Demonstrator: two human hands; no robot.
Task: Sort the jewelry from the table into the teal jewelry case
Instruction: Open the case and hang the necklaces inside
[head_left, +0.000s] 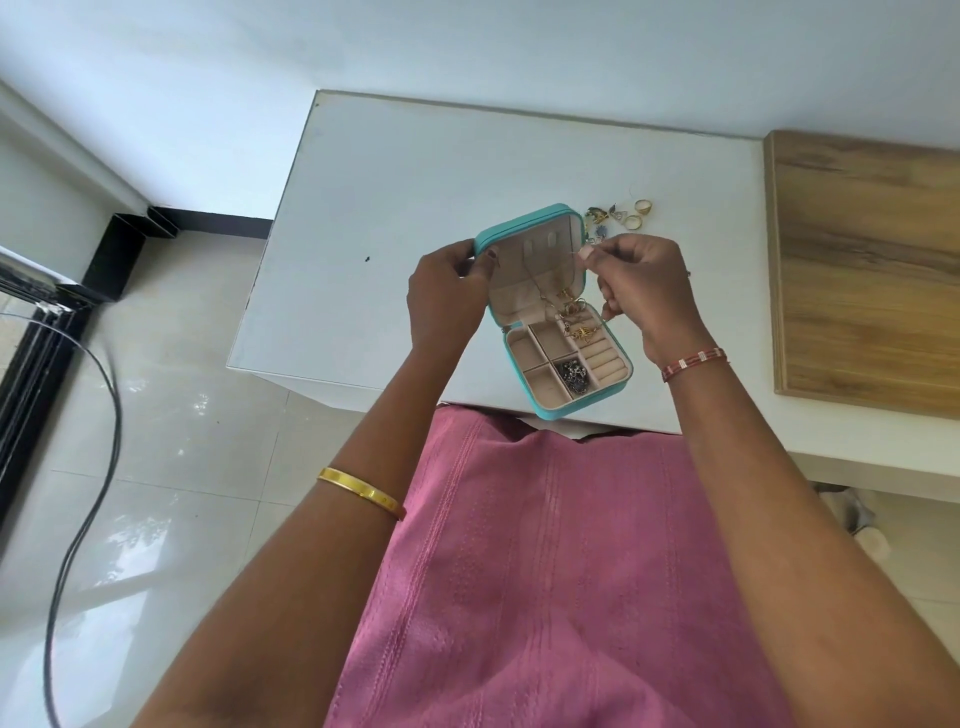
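The left hand (451, 296) grips the raised lid of the open teal case (553, 312), which sits on the white table (389, 218) near its front edge. The right hand (641, 291) pinches a thin gold chain (571, 312) over the case — pinched tight. More rings (636, 214) lie just behind the case.

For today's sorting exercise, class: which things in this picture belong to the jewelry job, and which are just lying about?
Belongs to the job:
open teal zip jewelry case
gold rings and small trinkets on the white table
thin gold chain hanging in the lid
dark beaded piece in a compartment

Lying about:
wooden board
black cable on the floor
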